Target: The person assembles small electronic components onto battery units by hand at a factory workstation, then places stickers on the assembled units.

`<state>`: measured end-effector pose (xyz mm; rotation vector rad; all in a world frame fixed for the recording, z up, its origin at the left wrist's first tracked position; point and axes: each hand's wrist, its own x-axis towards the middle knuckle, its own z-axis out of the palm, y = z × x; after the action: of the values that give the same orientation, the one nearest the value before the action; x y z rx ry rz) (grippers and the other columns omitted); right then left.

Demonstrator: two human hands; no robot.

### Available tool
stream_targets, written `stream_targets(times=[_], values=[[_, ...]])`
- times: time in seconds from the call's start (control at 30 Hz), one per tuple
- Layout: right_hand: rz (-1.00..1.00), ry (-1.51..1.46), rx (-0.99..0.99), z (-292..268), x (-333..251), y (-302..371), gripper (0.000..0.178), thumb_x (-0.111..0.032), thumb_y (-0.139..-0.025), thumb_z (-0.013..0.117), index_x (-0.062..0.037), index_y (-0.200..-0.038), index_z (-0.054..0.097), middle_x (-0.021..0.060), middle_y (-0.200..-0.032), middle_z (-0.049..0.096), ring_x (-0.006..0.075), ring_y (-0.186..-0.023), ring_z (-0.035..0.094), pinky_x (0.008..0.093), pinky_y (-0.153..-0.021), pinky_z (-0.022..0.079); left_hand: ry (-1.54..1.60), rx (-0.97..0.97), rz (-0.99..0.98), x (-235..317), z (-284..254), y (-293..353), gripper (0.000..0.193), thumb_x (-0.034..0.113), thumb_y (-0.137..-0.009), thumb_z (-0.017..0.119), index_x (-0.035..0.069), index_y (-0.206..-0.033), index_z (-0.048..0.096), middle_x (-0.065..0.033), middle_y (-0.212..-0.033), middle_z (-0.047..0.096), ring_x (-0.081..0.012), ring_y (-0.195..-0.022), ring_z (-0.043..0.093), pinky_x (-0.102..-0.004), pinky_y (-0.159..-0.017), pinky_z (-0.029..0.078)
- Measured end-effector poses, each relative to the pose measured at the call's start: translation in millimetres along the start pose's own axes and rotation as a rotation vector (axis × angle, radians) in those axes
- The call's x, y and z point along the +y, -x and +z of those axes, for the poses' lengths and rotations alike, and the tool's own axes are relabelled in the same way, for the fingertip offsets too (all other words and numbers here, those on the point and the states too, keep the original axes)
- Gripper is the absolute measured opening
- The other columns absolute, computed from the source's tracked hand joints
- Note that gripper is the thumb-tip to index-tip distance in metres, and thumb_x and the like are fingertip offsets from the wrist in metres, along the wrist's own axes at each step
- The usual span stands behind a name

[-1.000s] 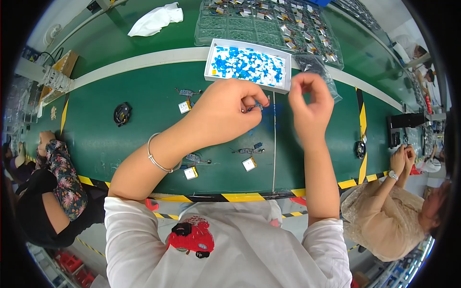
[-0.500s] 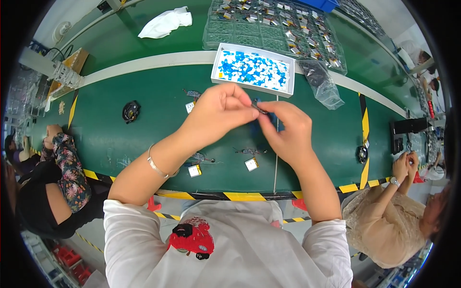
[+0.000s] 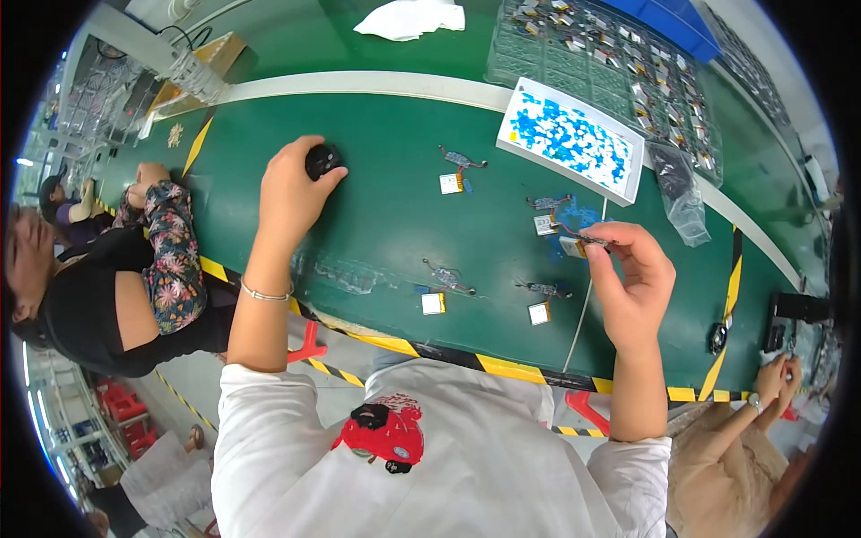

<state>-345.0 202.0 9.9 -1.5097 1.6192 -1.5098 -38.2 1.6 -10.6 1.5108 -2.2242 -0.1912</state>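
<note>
From where I watch, a co-worker in a floral sleeve (image 3: 170, 242) sits at the far left edge of the green tabletop (image 3: 386, 224). My left hand (image 3: 289, 188) reaches out over the tabletop, its fingers closed on a small black round part (image 3: 321, 161). Further right, small silver squares with wired boards lie scattered: one (image 3: 452, 182) near the top, two (image 3: 433, 303) (image 3: 539, 313) nearer me. My right hand (image 3: 632, 278) is raised above the tabletop, thumb and fingers pinching a small wired component (image 3: 581, 242). Behind it sits a white tray of blue pieces (image 3: 574, 139), a clear bag (image 3: 677, 193) beside it.
</note>
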Motion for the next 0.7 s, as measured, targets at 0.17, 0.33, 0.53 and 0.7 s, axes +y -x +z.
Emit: stream_targets(times=[0.17, 0.33, 0.53, 0.7], values=[[0.020, -0.068, 0.042, 6, -5, -2, 0.013, 0.006, -0.081, 0.060, 0.0036, -0.094, 0.061, 0.0081, -0.092, 0.063, 0.0112, -0.083, 0.059, 0.0227, -0.073, 0.046, 0.407, -0.066, 0.040, 44, 20, 1, 0.051, 0.021, -0.062, 0.084, 0.003, -0.096, 0.051, -0.0078, -0.082, 0.056, -0.0209, -0.076, 0.058, -0.0319, -0.069, 0.049], [0.001, -0.097, 0.064, 6, -5, -2, 0.013, 0.006, -0.082, 0.060, 0.0038, -0.095, 0.060, 0.0086, -0.092, 0.063, 0.0108, -0.082, 0.058, 0.0218, -0.072, 0.046, 1.118, -0.630, -0.131, 125, 25, -4, 0.037, 0.018, -0.075, 0.076, 0.000, -0.100, 0.056, -0.0046, -0.083, 0.059, -0.0082, -0.069, 0.058, -0.0201, -0.063, 0.050], [-0.051, -0.071, 0.169, -6, -6, -5, 0.012, 0.008, -0.080, 0.057, 0.0018, -0.091, 0.056, 0.0102, -0.096, 0.061, 0.0111, -0.081, 0.056, 0.0220, -0.072, 0.044, 1.324, -0.649, 0.002, 173, 44, 1, 0.016, -0.004, -0.079, 0.063, -0.002, -0.095, 0.058, -0.0077, -0.087, 0.065, -0.0098, -0.076, 0.063, -0.0210, -0.064, 0.051], [-0.163, 0.059, 0.140, -5, -2, -4, 0.016, 0.010, -0.074, 0.056, 0.0016, -0.088, 0.054, 0.0096, -0.093, 0.058, 0.0139, -0.085, 0.054, 0.0247, -0.076, 0.043, 1.470, -0.551, 0.011, 170, 59, 23, 0.015, -0.003, -0.080, 0.064, -0.002, -0.093, 0.058, -0.0071, -0.086, 0.066, -0.0073, -0.073, 0.061, -0.0192, -0.064, 0.049]])
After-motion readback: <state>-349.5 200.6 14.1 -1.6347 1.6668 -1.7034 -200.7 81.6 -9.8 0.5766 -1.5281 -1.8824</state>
